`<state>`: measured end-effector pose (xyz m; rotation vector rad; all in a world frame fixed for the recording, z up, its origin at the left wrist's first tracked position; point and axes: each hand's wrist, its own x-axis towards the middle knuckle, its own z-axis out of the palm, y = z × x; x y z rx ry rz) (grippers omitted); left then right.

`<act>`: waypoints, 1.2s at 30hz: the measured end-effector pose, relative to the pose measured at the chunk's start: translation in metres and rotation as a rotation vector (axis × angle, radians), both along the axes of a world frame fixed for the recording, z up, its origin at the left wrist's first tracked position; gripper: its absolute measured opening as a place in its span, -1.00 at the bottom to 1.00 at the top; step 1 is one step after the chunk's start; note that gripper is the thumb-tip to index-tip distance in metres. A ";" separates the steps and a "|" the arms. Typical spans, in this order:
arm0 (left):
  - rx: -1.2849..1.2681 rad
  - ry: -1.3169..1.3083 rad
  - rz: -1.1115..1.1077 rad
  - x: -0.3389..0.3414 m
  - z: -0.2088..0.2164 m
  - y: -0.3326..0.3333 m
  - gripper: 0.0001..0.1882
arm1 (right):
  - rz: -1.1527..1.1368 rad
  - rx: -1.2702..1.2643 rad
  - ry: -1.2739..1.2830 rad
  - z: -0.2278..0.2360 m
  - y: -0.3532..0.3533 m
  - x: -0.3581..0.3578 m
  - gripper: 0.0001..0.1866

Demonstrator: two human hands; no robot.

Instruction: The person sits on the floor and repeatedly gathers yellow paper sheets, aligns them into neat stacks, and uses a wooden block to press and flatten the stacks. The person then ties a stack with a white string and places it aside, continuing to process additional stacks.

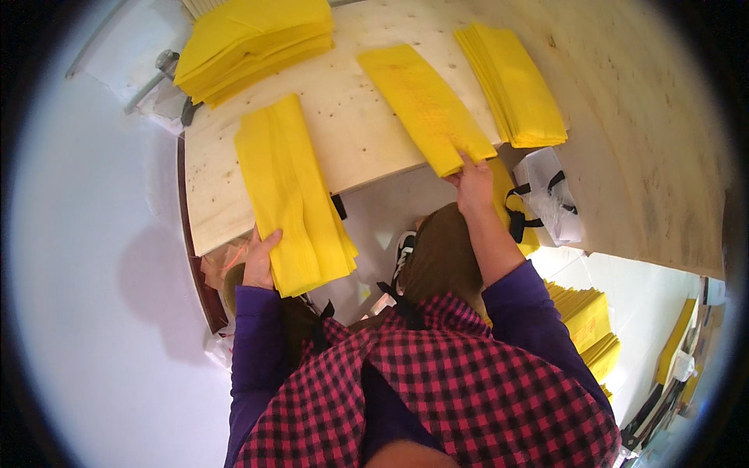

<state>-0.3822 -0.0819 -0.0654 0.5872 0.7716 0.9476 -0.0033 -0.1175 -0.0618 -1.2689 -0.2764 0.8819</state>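
My left hand (261,261) grips the near left edge of a long stack of folded yellow sheets (285,187), thumb on top. The stack's near end overhangs the wooden tabletop (343,101) above my lap. My right hand (473,186) is closed on the near end of a narrower folded yellow piece (425,105), which lies slantwise on the wood and has faint reddish marks. Its fingertips are partly hidden under the piece. Just right of it lies another layered yellow bundle (515,86), which neither hand touches.
A tall pile of yellow sheets (253,39) stands at the far left. A wooden panel (647,140) borders the table's right. Below it is a white box (552,199) with clear plastic and black straps. More yellow stacks (585,320) sit low at right. A white wall is left.
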 end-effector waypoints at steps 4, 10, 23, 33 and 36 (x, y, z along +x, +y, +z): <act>0.004 -0.018 -0.001 0.002 0.001 -0.001 -0.44 | 0.045 -0.021 -0.057 0.005 0.007 0.023 -0.72; 0.008 0.006 0.022 0.005 0.005 -0.001 -0.42 | 0.019 0.010 -0.021 0.006 0.073 0.044 -0.72; -0.014 -0.057 -0.003 0.009 0.011 -0.004 -0.43 | 0.864 -0.222 0.082 0.015 0.069 -0.062 -0.41; 0.058 -0.015 -0.075 0.056 0.026 -0.031 -0.34 | 0.786 -0.012 0.112 0.030 0.013 -0.127 -0.48; 0.114 0.060 -0.075 0.063 0.038 -0.023 -0.33 | 0.754 0.077 -0.013 0.037 0.017 -0.119 -0.51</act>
